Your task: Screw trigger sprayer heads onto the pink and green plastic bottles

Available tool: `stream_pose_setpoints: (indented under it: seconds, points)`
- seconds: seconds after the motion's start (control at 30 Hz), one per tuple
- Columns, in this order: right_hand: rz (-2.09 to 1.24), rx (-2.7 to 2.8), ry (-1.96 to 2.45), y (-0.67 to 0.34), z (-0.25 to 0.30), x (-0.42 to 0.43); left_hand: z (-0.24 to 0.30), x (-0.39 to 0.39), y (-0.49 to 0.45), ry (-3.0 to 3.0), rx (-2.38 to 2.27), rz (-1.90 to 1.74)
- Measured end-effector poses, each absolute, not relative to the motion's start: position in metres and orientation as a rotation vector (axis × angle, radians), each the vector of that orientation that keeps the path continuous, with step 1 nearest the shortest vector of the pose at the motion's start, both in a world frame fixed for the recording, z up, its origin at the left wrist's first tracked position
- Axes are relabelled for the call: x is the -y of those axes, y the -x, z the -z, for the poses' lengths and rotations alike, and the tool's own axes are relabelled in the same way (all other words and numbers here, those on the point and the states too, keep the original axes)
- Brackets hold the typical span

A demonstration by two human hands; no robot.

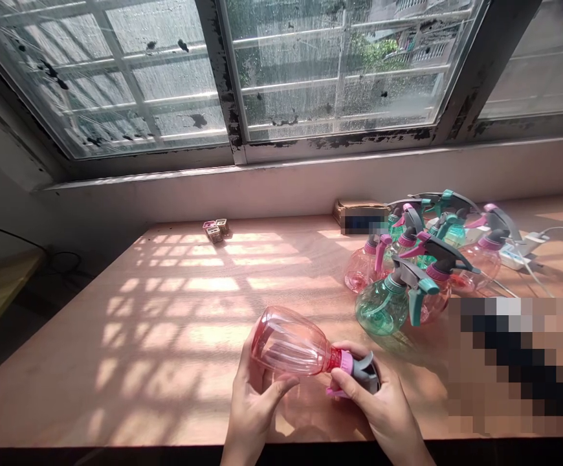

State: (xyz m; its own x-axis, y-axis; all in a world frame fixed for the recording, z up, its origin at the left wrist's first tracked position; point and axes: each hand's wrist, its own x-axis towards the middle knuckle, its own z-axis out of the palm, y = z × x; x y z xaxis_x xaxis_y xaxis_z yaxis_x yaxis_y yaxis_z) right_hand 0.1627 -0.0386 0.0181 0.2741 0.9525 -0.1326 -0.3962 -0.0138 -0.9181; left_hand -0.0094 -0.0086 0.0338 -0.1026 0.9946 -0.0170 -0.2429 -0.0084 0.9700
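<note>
A clear pink spray bottle [288, 342] lies sideways between my two hands above the front of the table, its base to the left. Around the lower body of the bottle, my left hand [257, 395] is closed, with the thumb along the near side. My right hand [378, 395] grips the grey and pink spray head [352, 370] at the neck, the thumb on the pink collar. Part of the trigger is hidden behind the right hand. The bottle looks empty. Just beyond the right hand stands a green spray bottle [382, 309] with a grey and teal head.
Several more pink and green spray bottles [439, 275] stand clustered at the right. Behind them are a cardboard box [359, 208] and a white power strip [517, 254] with cables. Small square pieces [215, 229] lie near the wall. A window [340, 71] rises behind the wooden table [175, 362].
</note>
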Motion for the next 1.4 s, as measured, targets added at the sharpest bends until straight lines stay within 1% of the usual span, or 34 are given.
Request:
stream_pose_setpoints:
  seconds: [0.13,0.33,0.73,1.1,1.4]
  points:
    - [-1.193,0.663,1.091,-0.163,-0.018,0.038,-0.026,0.009,0.01,-0.947,-1.049,-1.384]
    - [-1.095,0.725,1.131,-0.159,-0.018,0.039,-0.014,0.008,0.015,-1.022,-1.096,-1.376]
    - [-1.128,0.609,1.068,-0.163,-0.014,0.039,-0.021,0.008,0.01,-1.008,-1.069,-1.35]
    - [-1.096,0.721,1.124,-0.16,-0.017,0.04,-0.021,0.01,0.015,-1.039,-1.072,-1.33]
    - [-1.124,0.644,1.093,-0.16,-0.017,0.038,-0.028,0.009,0.009,-0.999,-1.065,-1.348]
